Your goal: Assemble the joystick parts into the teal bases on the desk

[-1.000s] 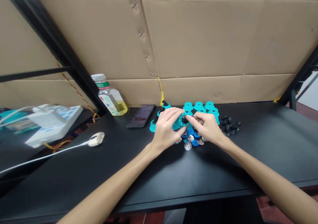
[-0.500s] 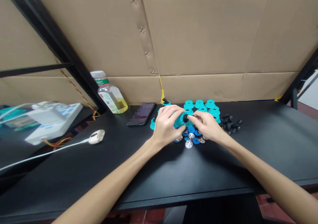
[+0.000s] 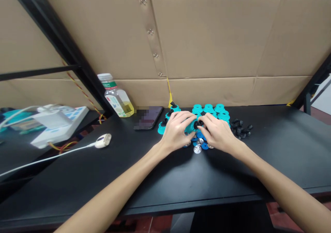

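Note:
My left hand (image 3: 176,129) is closed around a teal plastic cup-shaped part (image 3: 190,126), tilted with one end toward my right hand. A small black nozzle-like piece (image 3: 200,123) sits at that end, and the fingertips of my right hand (image 3: 216,132) pinch it. Under and between my hands lie blue discs (image 3: 205,145) and shiny silver discs (image 3: 197,149). Behind them stand rows of teal parts (image 3: 208,108). To the left of my left hand are a few teal parts with black tops (image 3: 162,129), partly covered by it.
Several loose black pieces (image 3: 240,129) are heaped right of my right hand. A phone (image 3: 148,118) and a bottle of yellow liquid (image 3: 119,98) are at the back left. A white cable plug (image 3: 103,141) and a power strip (image 3: 59,126) lie farther left. Cardboard (image 3: 219,36) walls the back.
My right hand has turned, its fingers now curled over the black piece at the end of the teal part. My left hand keeps its hold. The view has shifted slightly.

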The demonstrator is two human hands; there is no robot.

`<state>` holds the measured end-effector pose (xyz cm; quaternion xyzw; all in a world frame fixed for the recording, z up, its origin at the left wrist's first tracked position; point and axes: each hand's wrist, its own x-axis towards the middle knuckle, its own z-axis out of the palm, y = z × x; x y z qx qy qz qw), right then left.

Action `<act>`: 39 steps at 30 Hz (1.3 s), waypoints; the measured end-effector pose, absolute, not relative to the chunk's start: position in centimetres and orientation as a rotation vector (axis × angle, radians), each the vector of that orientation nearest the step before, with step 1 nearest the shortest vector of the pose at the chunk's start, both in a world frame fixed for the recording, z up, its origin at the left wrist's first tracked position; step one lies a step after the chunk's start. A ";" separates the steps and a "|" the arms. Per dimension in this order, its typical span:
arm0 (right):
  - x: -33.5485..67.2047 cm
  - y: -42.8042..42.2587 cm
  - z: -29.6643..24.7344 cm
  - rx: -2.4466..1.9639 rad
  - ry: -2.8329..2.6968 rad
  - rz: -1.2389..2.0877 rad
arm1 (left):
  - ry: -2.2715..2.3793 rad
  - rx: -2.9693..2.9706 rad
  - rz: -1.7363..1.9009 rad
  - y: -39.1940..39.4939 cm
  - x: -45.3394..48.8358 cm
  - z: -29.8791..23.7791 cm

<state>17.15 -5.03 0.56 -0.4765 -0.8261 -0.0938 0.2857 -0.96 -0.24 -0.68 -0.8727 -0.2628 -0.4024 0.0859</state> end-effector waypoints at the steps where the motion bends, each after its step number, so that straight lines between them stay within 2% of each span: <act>1: 17.2 -5.1 0.5 -1.282 -2.226 -0.302 | -0.779 -2.611 -1.206 -0.2 -0.9 -0.8; 6: 17.3 -5.1 0.4 -1.262 -2.245 -0.422 | -0.810 -2.638 -1.241 -0.2 -0.9 -1.0; 23: 17.8 -4.7 0.3 -1.021 -2.133 -0.076 | -0.865 -2.604 -1.273 -0.5 -0.7 -0.9; 39: 17.7 -4.6 0.5 -0.974 -2.012 -0.126 | -0.873 -2.613 -1.280 -0.6 -0.8 -0.6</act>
